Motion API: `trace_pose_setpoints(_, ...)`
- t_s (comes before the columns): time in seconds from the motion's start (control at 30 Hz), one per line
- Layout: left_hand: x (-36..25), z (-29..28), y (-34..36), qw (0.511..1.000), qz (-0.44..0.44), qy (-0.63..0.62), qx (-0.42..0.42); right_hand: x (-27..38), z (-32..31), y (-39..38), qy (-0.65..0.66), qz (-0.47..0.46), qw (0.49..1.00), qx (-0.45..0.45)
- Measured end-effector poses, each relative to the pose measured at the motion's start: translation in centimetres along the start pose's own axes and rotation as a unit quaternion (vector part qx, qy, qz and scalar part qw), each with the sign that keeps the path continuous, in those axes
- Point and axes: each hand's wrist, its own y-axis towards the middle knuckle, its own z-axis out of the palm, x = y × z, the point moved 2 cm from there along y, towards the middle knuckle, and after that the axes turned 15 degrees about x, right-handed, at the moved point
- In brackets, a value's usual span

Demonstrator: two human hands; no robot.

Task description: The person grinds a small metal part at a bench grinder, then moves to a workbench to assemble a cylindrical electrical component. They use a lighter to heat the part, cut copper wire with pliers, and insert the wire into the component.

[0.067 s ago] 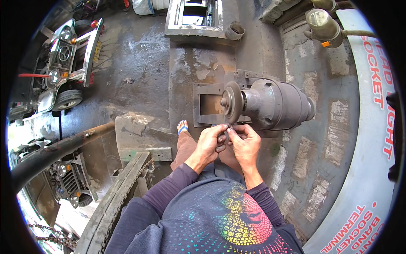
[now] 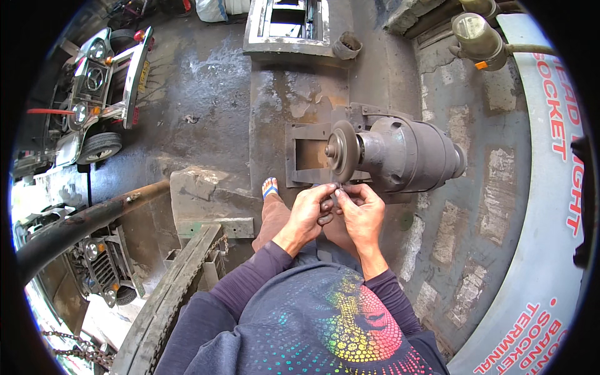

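A grey, grimy bench grinder with a motor body (image 2: 409,156) and a round wheel (image 2: 344,153) on its left end stands in front of me on a metal base (image 2: 290,156). My left hand (image 2: 309,215) and my right hand (image 2: 359,219) are held together just below the wheel. The thumbs and forefingers of both are pinched around a tiny object (image 2: 337,189) at the wheel's lower edge, too small to name. Whether it touches the wheel I cannot tell.
Parked vehicles (image 2: 94,81) are at left, with a pipe (image 2: 75,231) and wooden beam (image 2: 181,281) nearer me. A metal-framed opening (image 2: 287,49) and small bucket (image 2: 347,45) lie beyond the grinder. A grey signboard (image 2: 537,187) runs along the right. My sandalled foot (image 2: 269,186) shows below.
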Motion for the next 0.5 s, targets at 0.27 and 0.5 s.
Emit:
trace_pose_setpoints(0.27, -0.6, -0.1, -0.6, 1.0, -0.022, 0.01, -0.004, -0.5, -0.1, 0.0, 0.004, -0.007, 1.0, 0.018)
trace_pose_setpoints(0.5, -1.8, 1.1, -2.2, 0.991, -0.067, 0.097, 0.057, 0.0, -1.4, -2.1, -0.099, -0.132, 0.986, 0.016)
